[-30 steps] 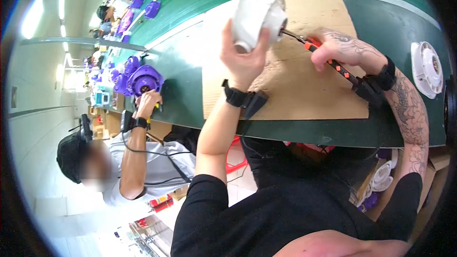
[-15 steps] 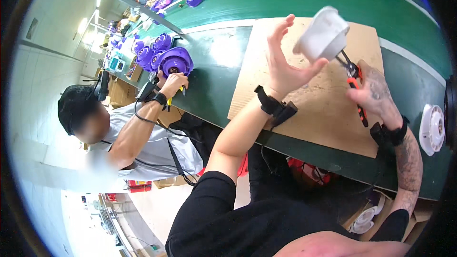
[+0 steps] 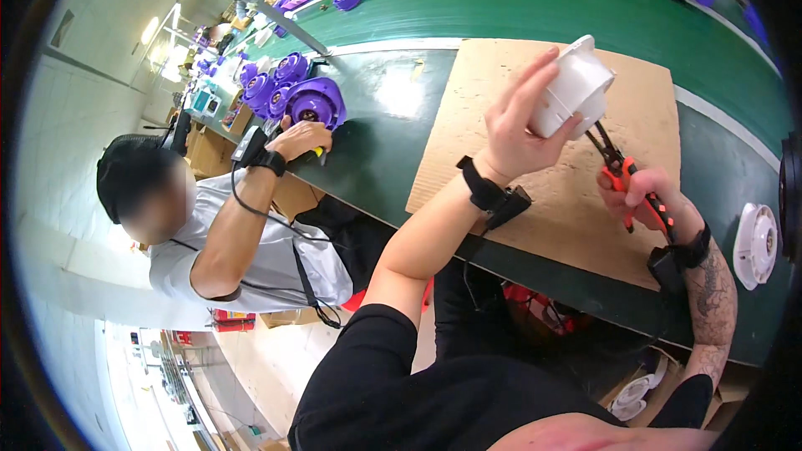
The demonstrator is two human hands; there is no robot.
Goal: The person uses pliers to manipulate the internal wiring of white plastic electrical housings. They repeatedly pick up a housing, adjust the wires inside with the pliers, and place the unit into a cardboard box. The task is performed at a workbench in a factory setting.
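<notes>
White plastic housing [image 3: 576, 88] is in the left hand [image 3: 522, 129], raised above a brown cardboard sheet [image 3: 493, 192]; the thumb lies along its lower edge and the fingers reach up its left side, so that hand is closed around it; the housing sits tilted, its flange toward the upper left. The right hand [image 3: 647, 196] grips pliers [image 3: 620, 169] with red-orange and black handles, which stand spread apart; their dark nose points up and left to the lower right side of the housing; whether the tips touch it or enter it, I cannot tell. Both wrists wear black straps, each with a small dark box.

The cardboard lies on a dark green workbench [image 3: 376, 138]; to the right of the right forearm, well apart from the pliers, rests a white round part [image 3: 756, 246]; beyond the bench runs a green belt [image 3: 510, 0]. On the left, a co-worker in a black cap [image 3: 138, 175] and light shirt has a hand [image 3: 301, 140] at a purple housing [image 3: 317, 104]; more purple parts [image 3: 276, 88] cluster just beside it; below the bench, white parts [image 3: 632, 397] lie in a box.
</notes>
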